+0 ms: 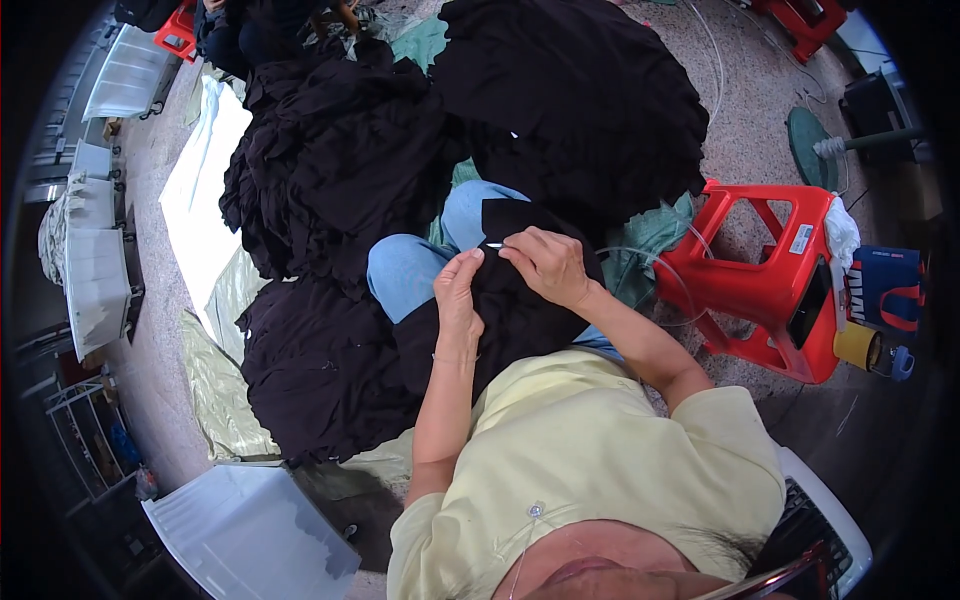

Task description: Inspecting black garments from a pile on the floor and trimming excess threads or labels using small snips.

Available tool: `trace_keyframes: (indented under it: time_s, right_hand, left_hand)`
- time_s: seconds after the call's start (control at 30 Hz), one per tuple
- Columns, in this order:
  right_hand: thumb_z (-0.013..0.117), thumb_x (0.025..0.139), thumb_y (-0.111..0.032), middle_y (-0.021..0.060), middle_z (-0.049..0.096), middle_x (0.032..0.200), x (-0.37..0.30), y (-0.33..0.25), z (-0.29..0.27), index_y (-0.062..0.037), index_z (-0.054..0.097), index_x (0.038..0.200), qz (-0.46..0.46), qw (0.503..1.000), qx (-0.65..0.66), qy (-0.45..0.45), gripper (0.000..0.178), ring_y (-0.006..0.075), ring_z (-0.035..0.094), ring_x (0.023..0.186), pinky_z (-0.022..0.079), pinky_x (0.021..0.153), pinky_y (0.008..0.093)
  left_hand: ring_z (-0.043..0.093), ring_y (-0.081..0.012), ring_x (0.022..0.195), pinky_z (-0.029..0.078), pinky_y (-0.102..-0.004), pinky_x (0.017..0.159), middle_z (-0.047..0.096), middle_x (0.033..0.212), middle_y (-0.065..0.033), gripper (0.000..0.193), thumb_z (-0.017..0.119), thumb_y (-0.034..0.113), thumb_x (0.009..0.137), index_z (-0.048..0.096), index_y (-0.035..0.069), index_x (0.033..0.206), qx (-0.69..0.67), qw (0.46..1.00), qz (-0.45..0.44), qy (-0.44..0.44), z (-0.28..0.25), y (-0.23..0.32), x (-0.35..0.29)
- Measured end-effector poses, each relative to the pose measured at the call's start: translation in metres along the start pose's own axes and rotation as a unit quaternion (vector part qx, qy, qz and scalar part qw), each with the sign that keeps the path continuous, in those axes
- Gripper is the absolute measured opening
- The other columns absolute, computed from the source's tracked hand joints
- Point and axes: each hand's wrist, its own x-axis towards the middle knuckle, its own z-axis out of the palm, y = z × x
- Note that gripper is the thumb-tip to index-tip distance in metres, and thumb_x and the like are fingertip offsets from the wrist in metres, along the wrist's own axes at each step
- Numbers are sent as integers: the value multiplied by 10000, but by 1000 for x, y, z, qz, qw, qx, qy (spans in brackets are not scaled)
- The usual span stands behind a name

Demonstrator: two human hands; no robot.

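Black cloth (515, 300) lies across my lap over light blue trousers (405, 265). My left hand (460, 295) is raised above it, thumb and fingers pinched together. Whatever sits in that pinch is too small to make out. Close by on the right, my right hand (548, 265) is closed with its fingers curled. A small, slim white-tipped object (494, 245) sticks out of its fingertips toward the left hand. Its kind does not show. The two sets of fingertips are a short gap apart.
Big heaps of black cloth (330, 160) lie ahead and to the left. A red plastic stool (765, 270) stands at my right with a phone (808, 305) on it. White bins (250, 530) line the left side. Another person (250, 35) sits at the far left.
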Motion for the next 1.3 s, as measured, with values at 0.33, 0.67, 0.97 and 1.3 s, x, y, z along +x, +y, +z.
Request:
trace_keyframes:
  time_s: [0.33,0.67,0.97,1.3]
  right_hand:
    - [820,768,-296,-24,555,771,-49,71,-39,-17,579,1075,451,868,147,145,480,64,517,708,445,648,238]
    - [701,814,-83,-24,617,797,-5,3,-97,2,635,931,473,811,345,2,159,59,549,692,449,590,220]
    - [575,971,-172,126,710,989,46,-61,-99,-1,655,1049,181,893,408,-58,204,-27,324,446,218,405,155]
    - [624,951,-260,25,681,742,41,-50,-21,-35,657,964,253,910,294,-146,228,-21,318,416,195,389,174]
  left_hand:
    - [588,-316,963,466,-394,839,619,1004,-130,317,737,101,765,634,46,1060,567,637,509,-119,53,5,-50]
    - [656,-230,690,531,-333,631,639,1059,-184,1142,856,251,672,91,133,1512,533,808,186,-170,77,7,-66]
    - [586,-126,704,475,-275,580,623,819,-35,121,599,23,861,644,16,973,340,871,334,116,-45,178,-142]
    - [623,-196,844,530,-324,725,643,920,-73,204,567,34,892,626,35,1087,275,453,673,516,-215,454,-389]
